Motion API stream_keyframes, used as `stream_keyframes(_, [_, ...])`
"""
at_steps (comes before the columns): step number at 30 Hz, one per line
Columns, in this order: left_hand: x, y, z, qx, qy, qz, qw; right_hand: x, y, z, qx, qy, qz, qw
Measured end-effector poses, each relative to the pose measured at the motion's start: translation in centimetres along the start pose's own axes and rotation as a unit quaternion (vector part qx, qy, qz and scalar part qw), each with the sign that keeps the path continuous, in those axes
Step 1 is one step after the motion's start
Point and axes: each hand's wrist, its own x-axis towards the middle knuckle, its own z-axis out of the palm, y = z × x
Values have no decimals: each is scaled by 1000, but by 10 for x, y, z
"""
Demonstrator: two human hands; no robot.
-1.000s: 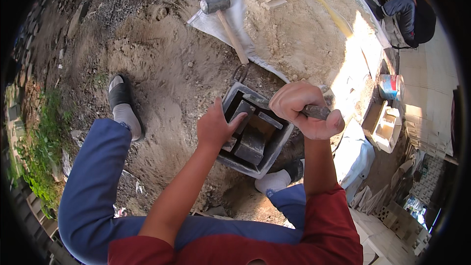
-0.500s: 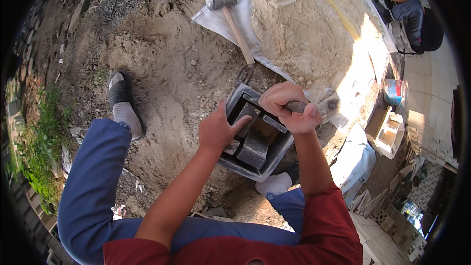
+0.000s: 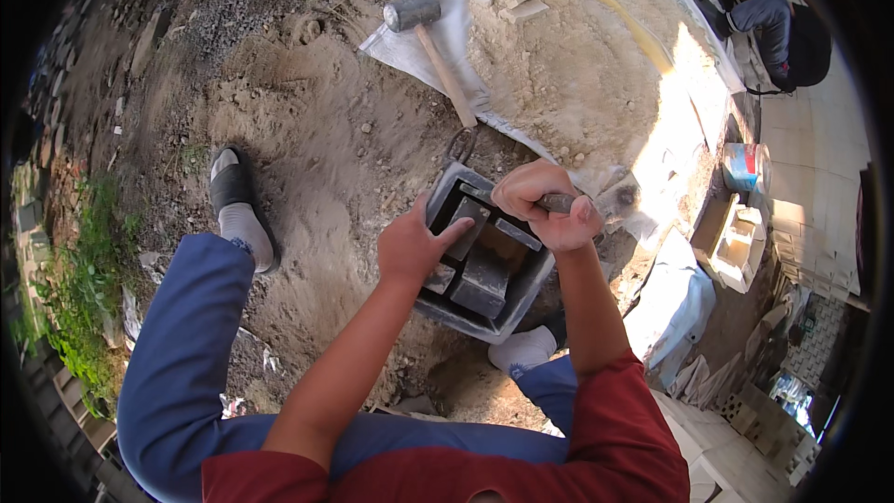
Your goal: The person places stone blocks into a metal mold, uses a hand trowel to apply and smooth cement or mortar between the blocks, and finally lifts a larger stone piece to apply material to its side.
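A dark grey rectangular block mould (image 3: 523,309) sits on the dirt between my feet, with several smaller blocks inside it. My left hand (image 3: 410,244) grips its left wall, fingers along the outside and thumb stretched over the inner block (image 3: 466,226). Over the mould's far right corner, my right hand (image 3: 548,205) is closed round the dark handle (image 3: 558,203) of what looks like a trowel. A dusty grey blade (image 3: 616,202) shows just beyond that fist. The mould's floor is partly hidden by the inner blocks.
A mallet (image 3: 445,74) with a wooden handle lies beyond the mould, its head on a white sheet (image 3: 396,45). That sheet bears a sand pile (image 3: 559,84). At right stand a paint bucket (image 3: 745,168) and a pale box (image 3: 738,250). Another person (image 3: 764,28) sits far right.
The view has shifted slightly, so the surroundings sit a little differently. Both hands keep almost the same hold and place at the mould.
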Motion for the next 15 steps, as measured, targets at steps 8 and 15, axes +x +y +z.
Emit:
stream_keyframes(8, [-2,2,-1,-6,-9,-13,1000,-9,-37,-6,-21,-22,-18,999])
stream_keyframes(15, [-4,9,1,-21,18,-15,1000,-18,-7,-11,-13,-15,-24,1000])
